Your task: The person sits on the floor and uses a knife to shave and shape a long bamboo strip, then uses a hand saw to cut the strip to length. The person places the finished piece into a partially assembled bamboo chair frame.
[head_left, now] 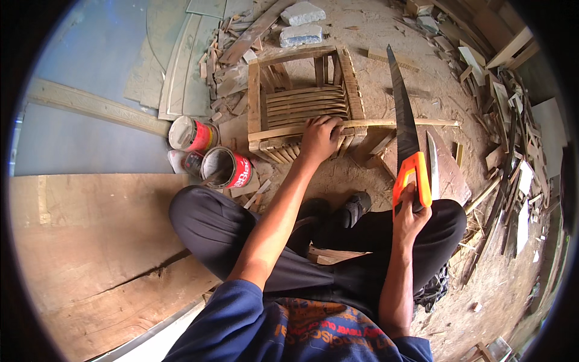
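Note:
My left hand (321, 139) is closed over a thin wooden strip (386, 122), pressing it against the near edge of a slatted wooden frame (256, 108). The strip lies across that edge and sticks out well past the frame's right side. In my right hand (412, 214) is a handsaw (403, 105) with an orange handle, its fingers wrapped round the grip. The dark blade points up and away, tip far, and crosses the strip in this view; I cannot tell whether they touch. Part of the strip is hidden under my left hand.
Two paint cans (226, 168) with red labels stand left of the frame. Two pale blocks (300, 35) lie beyond it. A knife-like blade (432, 163) rests right of the saw handle. Wood scraps (506, 120) pile along the right; a plywood sheet (108, 229) is at left.

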`<state>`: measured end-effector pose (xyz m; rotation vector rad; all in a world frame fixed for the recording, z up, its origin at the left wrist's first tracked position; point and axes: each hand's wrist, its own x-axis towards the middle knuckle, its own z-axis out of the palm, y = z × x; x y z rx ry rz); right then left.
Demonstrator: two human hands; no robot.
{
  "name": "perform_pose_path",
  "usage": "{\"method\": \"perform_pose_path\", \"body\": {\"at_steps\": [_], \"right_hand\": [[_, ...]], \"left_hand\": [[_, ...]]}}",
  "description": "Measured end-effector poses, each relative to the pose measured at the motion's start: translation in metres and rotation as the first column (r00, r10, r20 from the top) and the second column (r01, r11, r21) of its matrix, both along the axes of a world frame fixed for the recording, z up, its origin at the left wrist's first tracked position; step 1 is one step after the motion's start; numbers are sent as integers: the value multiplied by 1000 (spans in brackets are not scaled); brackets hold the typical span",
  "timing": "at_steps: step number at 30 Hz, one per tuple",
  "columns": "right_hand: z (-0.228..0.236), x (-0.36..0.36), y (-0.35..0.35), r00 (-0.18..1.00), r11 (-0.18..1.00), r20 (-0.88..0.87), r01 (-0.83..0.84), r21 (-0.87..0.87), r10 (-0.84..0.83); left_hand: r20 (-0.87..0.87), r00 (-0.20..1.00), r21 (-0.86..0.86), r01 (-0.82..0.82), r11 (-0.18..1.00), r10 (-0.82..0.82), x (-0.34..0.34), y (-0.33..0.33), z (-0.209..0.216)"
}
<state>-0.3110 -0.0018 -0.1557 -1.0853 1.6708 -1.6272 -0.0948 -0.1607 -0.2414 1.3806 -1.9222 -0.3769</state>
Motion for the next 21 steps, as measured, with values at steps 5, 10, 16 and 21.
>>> {"method": "perform_pose_path", "body": {"at_steps": [5, 10, 16, 21], "right_hand": [[-9, -4, 1, 999, 1000, 32, -1, -4, 1], [-9, -6, 5, 999, 999, 38, -29, 32, 27], [-22, 0, 11, 990, 992, 124, -81, 94, 69], [-19, 8, 18, 995, 989, 33, -93, 113, 90]], "left_hand": [[27, 1000, 7, -14, 1000, 14, -1, 1, 1], [140, 989, 28, -61, 998, 56, -10, 0, 2], [311, 943, 43, -143, 989, 122, -24, -6, 3], [359, 920, 154, -227, 962, 159, -32, -9, 7]]}}
